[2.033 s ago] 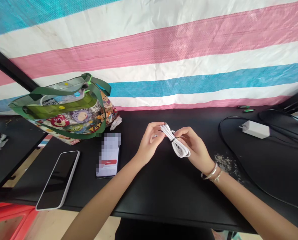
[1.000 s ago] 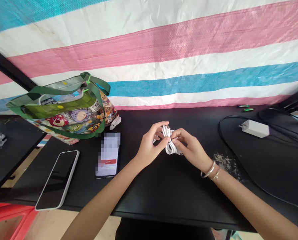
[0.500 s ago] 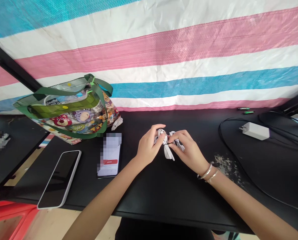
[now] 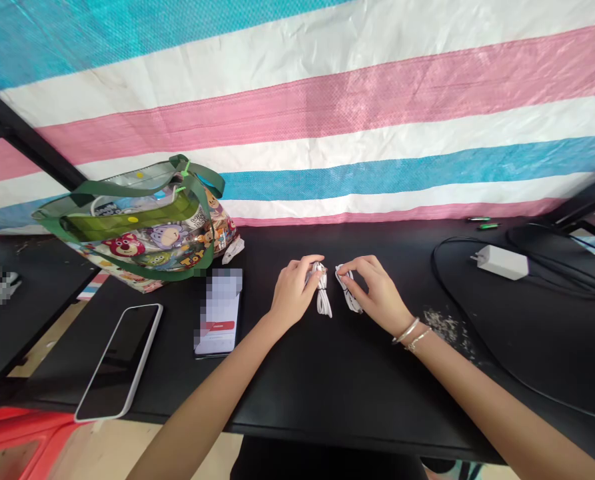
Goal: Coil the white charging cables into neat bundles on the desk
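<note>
Two bundled white cables are in the middle of the black desk, side by side with a gap between them. My left hand (image 4: 293,290) pinches the left cable bundle (image 4: 323,300) near its upper end, thumb and fingers closed around it. The right cable bundle (image 4: 348,293) is tied with a dark band, and my right hand (image 4: 377,293) closes thumb and forefinger on it. Two bracelets circle my right wrist. Part of each bundle is hidden behind my fingers.
Left are a cartoon-print bag (image 4: 170,243) with green handles, a lit phone (image 4: 224,313) and a white-edged dark phone (image 4: 120,363). Right lie a white power adapter (image 4: 502,262), a black cable (image 4: 470,317), small scattered debris (image 4: 444,327) and a green pen-like item (image 4: 488,227).
My hands have moved apart. The two white cable bundles, close together before, now have a gap of desk between them.
</note>
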Demonstrator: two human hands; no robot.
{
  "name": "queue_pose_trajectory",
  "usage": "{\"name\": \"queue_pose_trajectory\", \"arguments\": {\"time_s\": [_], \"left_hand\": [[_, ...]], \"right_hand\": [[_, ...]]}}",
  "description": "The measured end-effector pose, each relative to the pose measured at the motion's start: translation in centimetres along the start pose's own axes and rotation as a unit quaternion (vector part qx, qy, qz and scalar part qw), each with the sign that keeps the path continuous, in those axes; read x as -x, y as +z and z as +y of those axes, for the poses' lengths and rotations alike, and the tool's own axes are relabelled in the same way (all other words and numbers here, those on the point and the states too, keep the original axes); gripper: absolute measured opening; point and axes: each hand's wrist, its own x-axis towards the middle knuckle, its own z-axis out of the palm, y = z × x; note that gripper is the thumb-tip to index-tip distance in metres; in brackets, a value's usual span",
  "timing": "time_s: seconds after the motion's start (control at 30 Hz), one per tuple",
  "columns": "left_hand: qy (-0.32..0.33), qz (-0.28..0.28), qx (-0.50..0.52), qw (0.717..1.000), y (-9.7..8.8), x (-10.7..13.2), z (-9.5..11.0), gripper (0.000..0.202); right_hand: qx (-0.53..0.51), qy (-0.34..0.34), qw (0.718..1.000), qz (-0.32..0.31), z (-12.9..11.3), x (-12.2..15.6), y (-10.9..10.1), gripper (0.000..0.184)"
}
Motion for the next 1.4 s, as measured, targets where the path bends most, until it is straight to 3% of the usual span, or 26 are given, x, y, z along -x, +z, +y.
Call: {"name": "queue_pose_trajectory", "arguments": {"time_s": [0.23,0.53,0.77,0.9,1.07,1.27,1.4], "left_hand": [[0.014,-0.032,-0.062,0.997,0.2,0.0,-0.3,0.032],[-0.012,0.0,-0.202,0.979,-1.1,0.0,0.4,0.026],[-0.082,-0.084,-0.279,0.953,-2.7,0.5,1.3,0.032],[-0.135,-0.114,-0.246,0.953,-3.7,0.7,1.7,0.029],[-0.131,-0.033,-0.137,0.981,-4.1,0.8,2.2,0.03],[-0.103,0.035,-0.015,0.994,-1.7,0.4,2.7,0.021],[-0.077,0.066,0.014,0.995,0.0,0.2,2.3,0.015]], "right_hand": [[0.002,0.006,1.0,0.019,0.6,0.1,0.3,0.01],[0.028,0.02,0.998,0.057,1.6,-0.1,0.1,0.014],[0.065,0.035,0.994,0.084,2.4,-0.3,0.0,0.015],[0.076,0.03,0.992,0.099,2.6,-0.3,-0.1,0.016],[0.074,0.014,0.99,0.117,2.0,-0.5,-0.3,0.017],[0.059,-0.045,0.991,0.115,-0.5,-0.4,-0.4,0.012],[0.069,-0.095,0.99,0.08,-1.9,-0.2,-0.2,0.011]]}}
